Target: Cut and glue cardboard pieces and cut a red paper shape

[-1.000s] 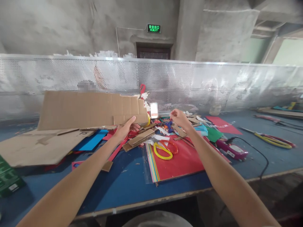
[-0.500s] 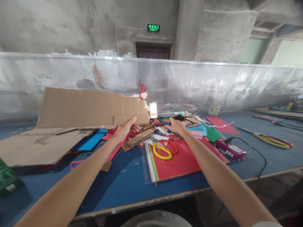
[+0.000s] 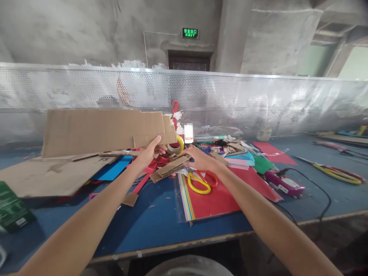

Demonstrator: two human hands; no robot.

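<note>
My left hand (image 3: 149, 153) holds a long cardboard piece (image 3: 92, 132) by its lower right corner, with the thumb on the front face. The piece stands tilted up, with a stepped top right edge. My right hand (image 3: 199, 159) reaches over the scrap pile with fingers stretched to the left, beside short cardboard strips (image 3: 169, 168). I see nothing held in it; its fingertips are partly hidden among the scraps. Between the hands is a roll of yellow tape (image 3: 180, 143). Scissors with yellow and red handles (image 3: 199, 188) lie just below my right hand.
Red sheets in a plastic sleeve (image 3: 218, 203) lie near the front edge. A purple power block (image 3: 284, 184) with a black cable and long-bladed scissors (image 3: 336, 173) are to the right. Flat cardboard (image 3: 34, 176) and a green box (image 3: 14, 209) are at left. A perforated metal screen (image 3: 224, 99) stands behind.
My right hand has moved left across the scraps toward the cardboard strips, and its fingers have stretched out. My left hand and its cardboard have shifted slightly left, uncovering more of the tape roll.
</note>
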